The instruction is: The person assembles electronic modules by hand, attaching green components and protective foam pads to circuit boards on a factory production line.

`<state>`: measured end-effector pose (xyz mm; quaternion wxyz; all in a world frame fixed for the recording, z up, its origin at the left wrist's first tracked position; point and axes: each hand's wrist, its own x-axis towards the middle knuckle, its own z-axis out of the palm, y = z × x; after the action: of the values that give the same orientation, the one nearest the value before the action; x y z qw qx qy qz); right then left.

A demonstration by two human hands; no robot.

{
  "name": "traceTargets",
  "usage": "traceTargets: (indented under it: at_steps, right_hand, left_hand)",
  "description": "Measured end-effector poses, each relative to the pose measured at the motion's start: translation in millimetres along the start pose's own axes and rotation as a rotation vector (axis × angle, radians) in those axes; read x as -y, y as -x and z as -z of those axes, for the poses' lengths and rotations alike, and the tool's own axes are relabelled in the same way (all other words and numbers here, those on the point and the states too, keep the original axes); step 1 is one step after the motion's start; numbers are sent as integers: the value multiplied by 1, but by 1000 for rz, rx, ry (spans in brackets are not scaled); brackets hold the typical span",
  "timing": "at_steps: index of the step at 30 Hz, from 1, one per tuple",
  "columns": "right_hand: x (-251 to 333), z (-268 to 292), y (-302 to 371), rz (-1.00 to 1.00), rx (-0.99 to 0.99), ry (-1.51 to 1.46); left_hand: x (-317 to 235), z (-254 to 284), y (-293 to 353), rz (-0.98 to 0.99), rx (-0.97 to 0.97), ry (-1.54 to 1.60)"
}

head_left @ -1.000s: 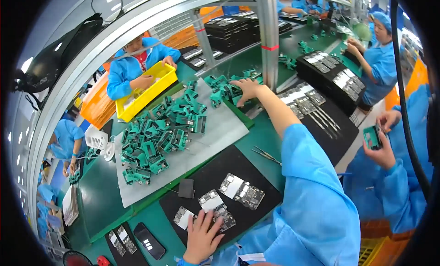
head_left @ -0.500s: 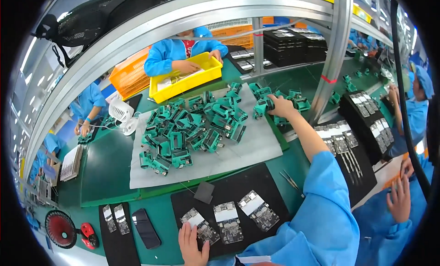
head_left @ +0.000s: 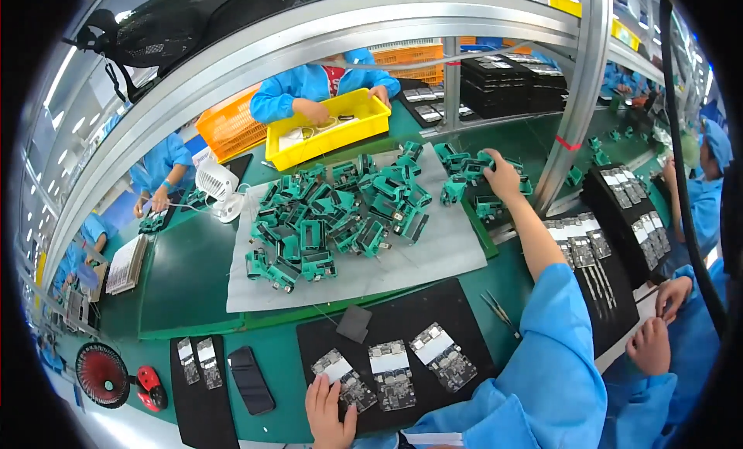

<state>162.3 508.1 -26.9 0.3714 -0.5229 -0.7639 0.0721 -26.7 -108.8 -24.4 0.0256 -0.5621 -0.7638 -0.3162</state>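
Across the bench (head_left: 182, 283), the right hand (head_left: 505, 178), curled, hold unclear, may snag crowded housings (head_left: 453, 190); the left hand (head_left: 329, 414), fingers loosely open, may nudge a circuit board (head_left: 350, 383).

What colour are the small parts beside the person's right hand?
Mostly green; the parts show best in the head view.

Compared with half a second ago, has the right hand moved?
Yes. The right hand has moved rightward, away from the far right corner of the pale sheet and closer to the red-banded metal post.
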Motion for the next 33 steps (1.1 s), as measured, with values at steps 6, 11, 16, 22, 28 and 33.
traceTargets:
  at_steps: [6, 11, 16, 22, 28, 33]
  right_hand:
    - [74, 46, -1, -9, 11, -172]
    - [140, 50, 25, 365, 1, -221]
    - [195, 38, 66, 501, 222, -160]
    - [211, 13, 100, 869, 286, -140]
    - [210, 25, 94, 471, 532, -201]
    - [221, 44, 91, 248, 409, -340]
  left_hand:
    - [-3, 5, 2, 26, 5, 8]
    - [-1, 7, 3, -16, 1, -39]
    - [0, 7, 3, 17, 30, 29]
    - [-1, 6, 3, 17, 20, 39]
    - [9, 5, 9, -8, 10, 61]
    - [9, 6, 10, -20, 12, 70]
